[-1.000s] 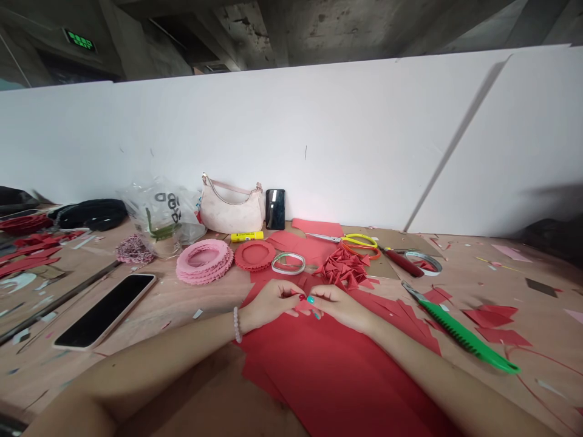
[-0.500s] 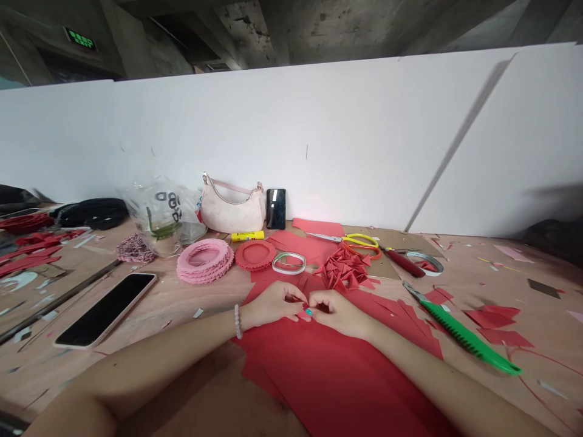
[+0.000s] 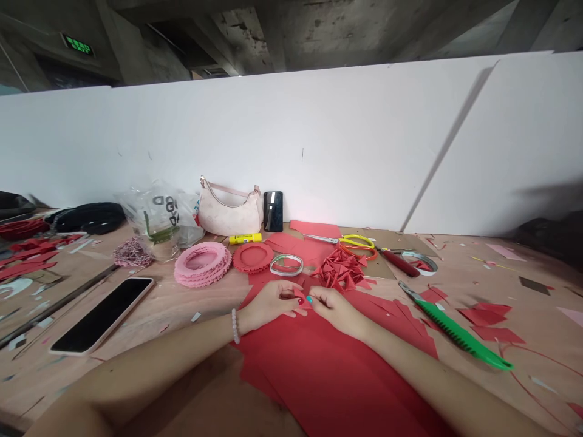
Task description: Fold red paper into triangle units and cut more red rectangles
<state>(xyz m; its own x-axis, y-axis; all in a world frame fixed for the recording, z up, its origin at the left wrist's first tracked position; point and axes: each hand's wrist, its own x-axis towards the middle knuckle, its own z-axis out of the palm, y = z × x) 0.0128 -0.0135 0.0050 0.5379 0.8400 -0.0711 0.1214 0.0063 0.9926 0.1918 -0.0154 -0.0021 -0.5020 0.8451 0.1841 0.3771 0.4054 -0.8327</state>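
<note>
My left hand [image 3: 272, 301], with a beaded bracelet at the wrist, pinches a small piece of red paper [image 3: 306, 301] between thumb and forefinger. My right hand [image 3: 334, 308] grips the same piece from the other side, its fingers curled. Both hands meet above large red paper sheets [image 3: 346, 376] spread on the table. Just beyond them lies a heap of folded red paper pieces [image 3: 344, 270]. A roll of white tape [image 3: 286, 273] rests behind my left hand, near a stack of red scalloped paper rings [image 3: 253, 246].
Pink scalloped rings [image 3: 195, 282], a phone [image 3: 102, 315] and a yellow glue stick [image 3: 245, 239] lie to the left. A handbag [image 3: 230, 215] and another phone [image 3: 273, 212] stand by the white partition [image 3: 350, 139]. Scissors [image 3: 355, 239] and a green-handled knife [image 3: 469, 343] are on the right.
The fingertips have drawn slightly apart, showing more of the small red paper between them. The whole view has shifted a little; the things on the table otherwise stay put.
</note>
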